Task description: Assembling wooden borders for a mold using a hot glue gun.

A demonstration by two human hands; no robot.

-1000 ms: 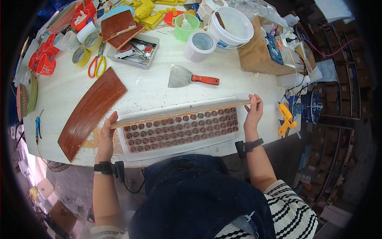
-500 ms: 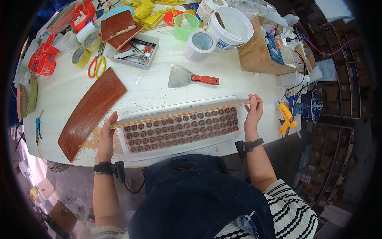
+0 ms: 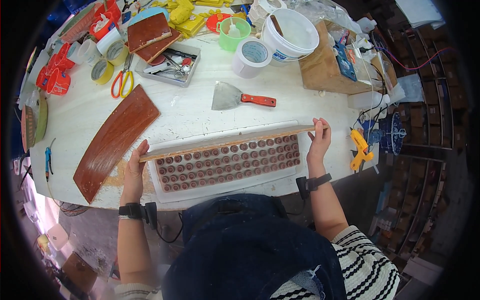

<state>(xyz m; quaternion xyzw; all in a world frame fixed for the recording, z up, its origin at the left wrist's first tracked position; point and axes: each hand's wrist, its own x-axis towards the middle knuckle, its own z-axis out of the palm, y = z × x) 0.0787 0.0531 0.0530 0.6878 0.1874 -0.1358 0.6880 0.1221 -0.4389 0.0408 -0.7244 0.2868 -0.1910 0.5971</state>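
Observation:
A long thin board [image 3: 225,142] is held nearly edge-on between my two hands, its layered edge and part of a greyish face showing. My left hand [image 3: 133,167] grips its left end, thumb up along the edge. At the other end, my right hand [image 3: 319,141] holds the tip between thumb and fingers. Directly below and nearer to me is a white tray [image 3: 235,186] with rows of small round brown pieces [image 3: 230,165], its back part hidden by the board. Whether the board touches the tray I cannot tell.
Left of the tray lies a curved brown board [image 3: 117,140]. Beyond are a scraper [image 3: 245,98], scissors [image 3: 121,84], a tool box [image 3: 175,75], a tape roll [image 3: 251,57] and a white bucket [image 3: 292,37]. A yellow glue gun [image 3: 360,150] sits at the right edge.

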